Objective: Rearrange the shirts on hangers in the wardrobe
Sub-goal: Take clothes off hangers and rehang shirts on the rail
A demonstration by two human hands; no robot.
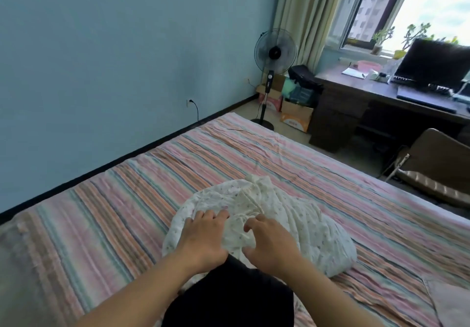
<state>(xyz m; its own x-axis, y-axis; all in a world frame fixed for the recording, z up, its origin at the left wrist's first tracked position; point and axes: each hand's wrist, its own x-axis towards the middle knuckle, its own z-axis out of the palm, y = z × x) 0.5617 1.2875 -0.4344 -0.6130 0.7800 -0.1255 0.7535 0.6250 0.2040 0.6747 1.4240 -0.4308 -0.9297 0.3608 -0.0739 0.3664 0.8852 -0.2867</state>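
A black garment (229, 298) lies nearest me, at the near edge of the bed (101, 212), its top tucked under the white floral shirt (292, 225); that shirt sits crumpled in a heap on the striped cover, about midway along the near side; my left hand (203, 235) rests on it with fingers spread flat; my right hand (269, 240) pinches a fold of its cloth, fingers curled; beyond the bed's far corner stands a fan (274, 52), with a desk (356, 93) by the window.
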